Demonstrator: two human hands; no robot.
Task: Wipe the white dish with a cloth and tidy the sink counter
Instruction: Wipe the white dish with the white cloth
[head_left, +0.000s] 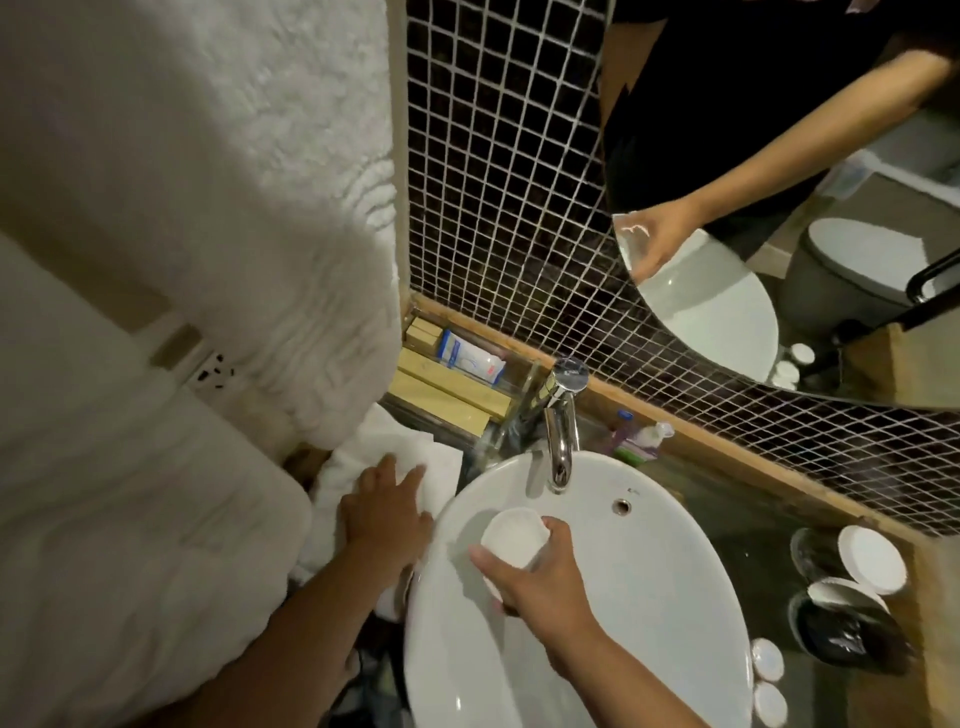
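At the lower centre of the frame our right hand (540, 587) is closed around the small white dish (514, 538), holding it over the white basin (649, 597) just below the chrome faucet (563, 431). To the left our left hand (384, 519) lies flat with fingers spread on the white cloth (431, 457) beside the basin rim, gripping nothing. At the right edge stand white lids (872, 558) and dark glass jars (841, 634); large hanging towels (208, 208) fill the upper left.
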